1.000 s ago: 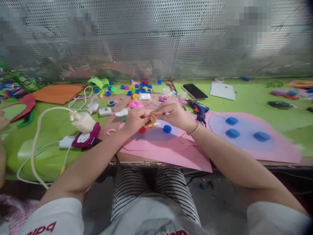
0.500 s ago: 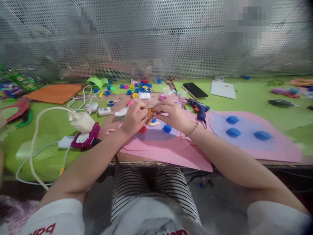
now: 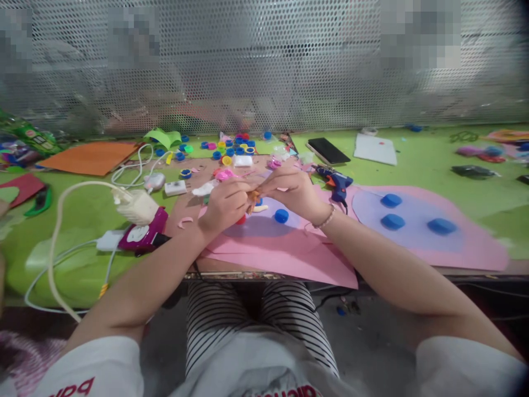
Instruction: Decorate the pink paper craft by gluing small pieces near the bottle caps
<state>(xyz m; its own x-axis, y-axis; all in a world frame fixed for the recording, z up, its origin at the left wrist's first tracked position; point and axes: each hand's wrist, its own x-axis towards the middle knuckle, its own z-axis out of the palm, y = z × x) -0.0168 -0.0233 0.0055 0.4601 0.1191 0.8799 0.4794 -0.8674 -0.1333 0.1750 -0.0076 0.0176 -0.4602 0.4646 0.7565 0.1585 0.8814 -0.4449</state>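
Note:
Both hands meet over the middle of the pink paper (image 3: 289,259). A small orange-brown piece (image 3: 253,200), crumpled-looking and partly covered by fingers, is pinched between my left hand (image 3: 223,205) and my right hand (image 3: 292,190). Its exact kind does not show. Below it, on a purple paper shape (image 3: 256,227), lie a blue bottle cap (image 3: 281,216), a red cap (image 3: 241,219) half hidden by my left hand, and a cream curved strip (image 3: 260,209). Another blue cap is mostly hidden behind the held piece.
To the right lie a blue glue gun (image 3: 339,186), a black phone (image 3: 328,150) and a pink-and-purple paper piece (image 3: 483,251) with blue caps. A magenta power strip (image 3: 144,231) with cables stands left. Loose caps (image 3: 227,160) are scattered behind; a perforated metal panel (image 3: 264,82) rises at the back.
My left hand has turned slightly and lowered its fingertips. The right hand's fingers have bunched closer together. The orange-brown piece stays between them, at a slightly different angle.

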